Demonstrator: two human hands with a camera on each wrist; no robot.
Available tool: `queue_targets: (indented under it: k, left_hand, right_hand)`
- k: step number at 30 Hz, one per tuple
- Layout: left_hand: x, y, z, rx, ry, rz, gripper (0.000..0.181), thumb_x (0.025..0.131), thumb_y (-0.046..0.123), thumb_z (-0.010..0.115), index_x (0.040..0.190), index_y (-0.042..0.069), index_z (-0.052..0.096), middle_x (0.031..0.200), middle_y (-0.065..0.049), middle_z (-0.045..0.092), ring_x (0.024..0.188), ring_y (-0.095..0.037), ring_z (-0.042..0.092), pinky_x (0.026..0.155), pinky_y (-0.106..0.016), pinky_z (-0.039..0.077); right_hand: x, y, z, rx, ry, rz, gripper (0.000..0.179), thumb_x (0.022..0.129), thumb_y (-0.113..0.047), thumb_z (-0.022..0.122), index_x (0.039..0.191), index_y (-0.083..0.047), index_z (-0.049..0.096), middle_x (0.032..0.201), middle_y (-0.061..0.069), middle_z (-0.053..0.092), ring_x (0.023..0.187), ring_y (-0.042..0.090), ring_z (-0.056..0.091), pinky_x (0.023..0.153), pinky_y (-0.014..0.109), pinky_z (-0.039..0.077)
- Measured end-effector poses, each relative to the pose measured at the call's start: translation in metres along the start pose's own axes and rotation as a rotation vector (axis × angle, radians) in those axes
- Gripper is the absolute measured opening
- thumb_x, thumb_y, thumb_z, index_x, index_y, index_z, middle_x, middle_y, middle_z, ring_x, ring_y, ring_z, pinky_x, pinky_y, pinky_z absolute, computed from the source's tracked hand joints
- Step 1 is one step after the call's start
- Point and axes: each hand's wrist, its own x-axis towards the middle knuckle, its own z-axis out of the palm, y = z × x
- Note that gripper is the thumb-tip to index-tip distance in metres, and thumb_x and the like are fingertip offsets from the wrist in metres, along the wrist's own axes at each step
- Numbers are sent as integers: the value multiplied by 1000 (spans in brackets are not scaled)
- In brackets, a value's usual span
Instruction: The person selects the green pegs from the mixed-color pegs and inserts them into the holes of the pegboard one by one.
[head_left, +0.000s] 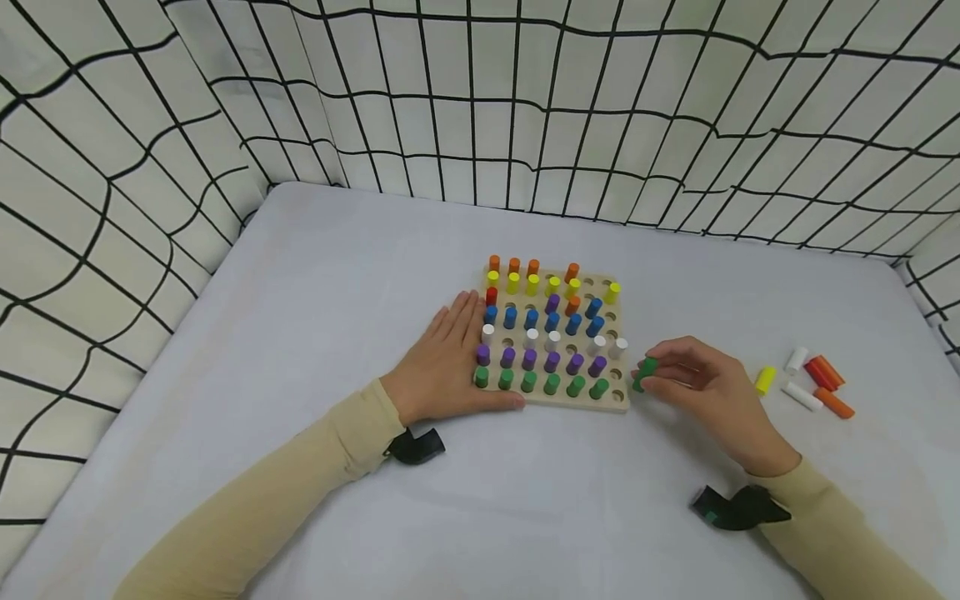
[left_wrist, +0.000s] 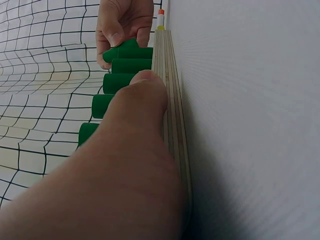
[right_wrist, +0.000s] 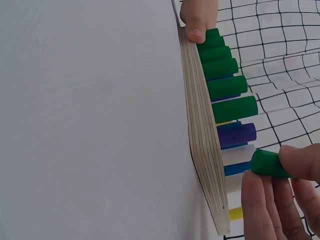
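Observation:
A wooden pegboard (head_left: 540,396) holds rows of coloured pegs: green nearest, then purple, white, blue, a mixed row, yellow and orange. My left hand (head_left: 448,367) lies along the board's left side with fingers straight. Its thumb (left_wrist: 145,95) stretches along the near edge. Just off the board's near right corner, my right hand (head_left: 697,387) pinches a green peg (right_wrist: 267,163) between thumb and fingers. The green row (head_left: 552,383) ends at a bare hole near the right edge.
Right of my right hand lie loose pegs on the white table (head_left: 525,517): a yellow peg (head_left: 765,380), white pegs (head_left: 802,396), orange pegs (head_left: 834,403) and a red peg (head_left: 819,374). A black wire grid (head_left: 495,100) with white behind it borders the table's back and sides.

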Motion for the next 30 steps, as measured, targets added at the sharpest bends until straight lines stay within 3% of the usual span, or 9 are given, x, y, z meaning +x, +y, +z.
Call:
queue_targets:
  k: [10,30]
  left_hand:
    - [-2,2,-5,-11,21,5,136,77,89,58,166,2,2,176,-15,-4,166,-30,-6,135,-49,4]
    - [1,0,-2,-22,-1,3,137,77,89,59,166,3,1,176,-15,-5,166,-30,-7,135,-49,5]
  right_hand:
    - [5,2,6,6,-8,-101,29,93,-3,75,119,-3,65,108,-14,70,100,-2,73,87,14,60]
    - [1,8,19,-37,-15,-182,27,89,3,77,113,-6,69,108,-14,70,98,-3,74,86,16,61]
